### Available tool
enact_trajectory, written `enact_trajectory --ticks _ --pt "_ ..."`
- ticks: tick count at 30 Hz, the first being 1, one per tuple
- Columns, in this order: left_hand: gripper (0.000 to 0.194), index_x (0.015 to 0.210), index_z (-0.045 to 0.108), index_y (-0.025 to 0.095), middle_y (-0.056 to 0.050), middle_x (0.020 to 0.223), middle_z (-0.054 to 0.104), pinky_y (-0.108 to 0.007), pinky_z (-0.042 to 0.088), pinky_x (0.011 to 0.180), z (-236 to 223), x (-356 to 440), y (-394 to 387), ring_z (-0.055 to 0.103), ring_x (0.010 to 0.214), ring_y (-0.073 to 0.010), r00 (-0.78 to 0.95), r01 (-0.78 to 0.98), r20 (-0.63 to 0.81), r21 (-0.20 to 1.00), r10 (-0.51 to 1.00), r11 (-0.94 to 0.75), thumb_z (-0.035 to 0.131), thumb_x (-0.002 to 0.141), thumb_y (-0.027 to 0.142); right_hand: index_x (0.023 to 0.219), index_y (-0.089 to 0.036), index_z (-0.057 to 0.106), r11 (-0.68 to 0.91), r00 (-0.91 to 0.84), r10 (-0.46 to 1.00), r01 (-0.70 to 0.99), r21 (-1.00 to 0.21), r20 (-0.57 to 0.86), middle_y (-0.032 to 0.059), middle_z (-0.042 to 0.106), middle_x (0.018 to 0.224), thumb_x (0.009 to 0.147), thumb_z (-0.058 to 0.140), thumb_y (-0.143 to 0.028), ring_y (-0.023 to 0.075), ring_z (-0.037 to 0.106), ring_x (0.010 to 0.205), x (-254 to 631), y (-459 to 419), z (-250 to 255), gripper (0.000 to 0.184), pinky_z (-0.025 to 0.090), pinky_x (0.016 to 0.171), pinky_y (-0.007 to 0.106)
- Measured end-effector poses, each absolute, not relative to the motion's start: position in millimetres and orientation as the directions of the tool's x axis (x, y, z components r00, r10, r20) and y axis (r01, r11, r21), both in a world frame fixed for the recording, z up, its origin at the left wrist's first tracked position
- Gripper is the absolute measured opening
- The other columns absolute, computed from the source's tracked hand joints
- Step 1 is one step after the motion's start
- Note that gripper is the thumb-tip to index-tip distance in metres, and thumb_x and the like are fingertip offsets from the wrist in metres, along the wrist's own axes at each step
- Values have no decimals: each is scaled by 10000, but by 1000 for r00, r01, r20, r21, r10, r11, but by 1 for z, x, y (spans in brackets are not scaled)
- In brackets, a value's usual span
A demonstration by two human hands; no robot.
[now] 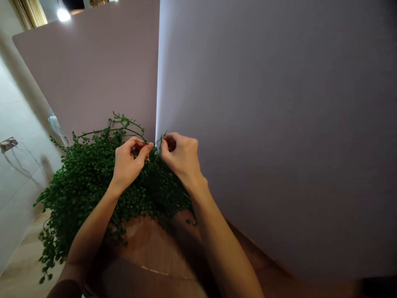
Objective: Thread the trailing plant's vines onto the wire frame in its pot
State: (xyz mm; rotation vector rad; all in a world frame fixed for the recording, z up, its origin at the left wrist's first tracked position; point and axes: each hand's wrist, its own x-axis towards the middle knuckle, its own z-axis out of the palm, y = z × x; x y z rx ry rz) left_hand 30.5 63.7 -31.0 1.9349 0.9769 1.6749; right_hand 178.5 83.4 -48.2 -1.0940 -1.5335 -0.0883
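A bushy trailing plant [83,178] with small round green leaves fills the lower left of the head view. Above it, my left hand [130,159] pinches a thin plant stem [114,129] between thumb and fingers; the stem arches back over the foliage to the left. Close by on the right, my right hand [181,155] is closed in a pinch on the same strand or a neighbouring one, with a leafy tip poking out above the fingers. Whether both hands hold one stem I cannot tell. The pot is hidden under the leaves.
The plant spreads over a round wooden surface [155,252]. Behind it stand a pinkish panel [102,62] and a large grey panel [279,124], meeting at a bright vertical edge. A wall socket with a cable [8,144] is at the left; a lit bulb [63,15] shows at the top.
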Motion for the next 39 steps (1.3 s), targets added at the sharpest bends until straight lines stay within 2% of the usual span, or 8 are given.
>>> enact_trajectory --ticks 6,12,15,19,25,29,35,39 --pt "207 720 563 174 31 591 602 -199 436 533 -32 32 61 587 529 -89 42 276 702 676 711 -683 703 835 275 804 -137 699 513 138 591 696 -502 795 92 709 726 857 517 -185 191 641 632 174 90 -51 196 489 674 330" --pt "288 738 518 190 54 615 565 -207 487 550 -16 10 51 628 543 -92 -108 139 801 599 589 -789 730 834 359 794 -133 723 297 233 715 752 -588 659 141 720 758 851 558 -185 239 655 700 221 111 -67 182 482 718 374" --pt "302 727 542 187 56 579 554 -207 500 543 -14 3 58 606 517 -88 -94 60 767 640 634 -766 755 812 385 785 -138 727 258 230 766 746 -614 600 135 726 752 820 681 -292 253 665 713 237 111 -69 165 490 704 376" --pt "313 722 547 187 47 561 567 -225 525 573 -18 8 64 592 516 -93 -42 -57 706 705 707 -707 759 806 401 725 -167 709 417 143 698 716 -560 702 56 692 657 792 744 -306 178 610 596 226 93 -56 159 471 630 322" --pt "308 704 553 172 32 578 597 -182 468 548 -21 14 60 584 538 -76 -6 -80 657 751 754 -655 762 803 376 796 -189 703 855 -88 389 404 -324 917 4 714 709 812 746 -292 122 596 593 192 61 -37 113 496 598 264" --pt "300 698 566 166 27 589 615 -171 458 541 -22 14 60 552 526 -63 4 -70 643 764 766 -641 756 806 372 935 -199 705 886 -36 256 407 -220 966 14 746 786 841 701 -260 129 651 625 177 54 -37 112 553 659 280" --pt "287 717 567 175 34 592 608 -179 460 522 -23 17 60 580 539 -75 8 -58 630 775 776 -629 754 800 377 894 -239 710 806 -7 326 525 -275 945 21 751 803 886 629 -301 159 666 651 172 53 -40 102 576 696 331" --pt "304 718 550 176 20 600 625 -191 463 524 -21 16 56 608 550 -88 16 -33 625 780 780 -625 742 811 394 940 -230 708 811 -30 292 537 -232 956 38 752 844 920 599 -277 164 675 704 177 56 -39 120 568 723 332"
